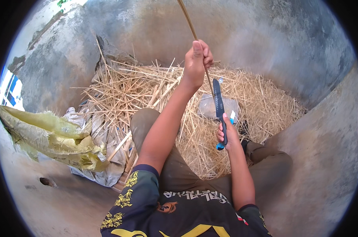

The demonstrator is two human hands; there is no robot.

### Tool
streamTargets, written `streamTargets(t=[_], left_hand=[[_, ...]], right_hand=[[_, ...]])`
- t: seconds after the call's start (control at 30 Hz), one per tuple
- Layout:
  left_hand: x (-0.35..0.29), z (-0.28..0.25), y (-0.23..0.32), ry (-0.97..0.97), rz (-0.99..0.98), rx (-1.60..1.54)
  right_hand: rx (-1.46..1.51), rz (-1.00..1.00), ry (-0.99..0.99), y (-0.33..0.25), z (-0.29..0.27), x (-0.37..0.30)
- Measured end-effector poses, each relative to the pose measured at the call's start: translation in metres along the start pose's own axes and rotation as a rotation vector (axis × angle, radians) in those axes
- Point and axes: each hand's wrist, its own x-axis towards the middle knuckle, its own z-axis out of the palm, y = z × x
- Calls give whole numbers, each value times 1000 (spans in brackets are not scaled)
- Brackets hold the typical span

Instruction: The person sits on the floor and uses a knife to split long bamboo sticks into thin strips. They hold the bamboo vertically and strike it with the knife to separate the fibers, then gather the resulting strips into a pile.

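My left hand [197, 65] is raised in front of me and closed around a long, thin brown stick [189, 23]. The stick's upper part runs out of the picture's top edge, and its lower part slants down beside a knife. My right hand [229, 136] grips this knife [218, 103] by its dark handle, lower and to the right, with the dark blade pointing up. The blade lies close along the stick's lower end; whether they touch I cannot tell. Something bright blue [220, 146] shows at the handle's bottom.
A heap of pale shavings and thin strips [246, 98] spreads before my folded legs. Among it lies a grey block [208, 106]. At left a torn yellowish sack [48, 136] stands beside whitish sheeting [113, 166]. A stained concrete wall [250, 35] rises behind.
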Motion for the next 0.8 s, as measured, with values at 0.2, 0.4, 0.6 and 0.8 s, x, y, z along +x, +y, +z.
streamTargets(t=[0.2,0.4,0.6,0.8], left_hand=[[0,6,43,18,102,-36],[2,10,38,90,152,-1],[5,16,33,101,181,-36],[6,6,34,75,146,-33]], right_hand=[[-488,-385,317,13,18,-14],[-498,-1118,248,14,34,-42],[-929,-401,493,43,-19,38],[-350,-195,193,21,6,13]])
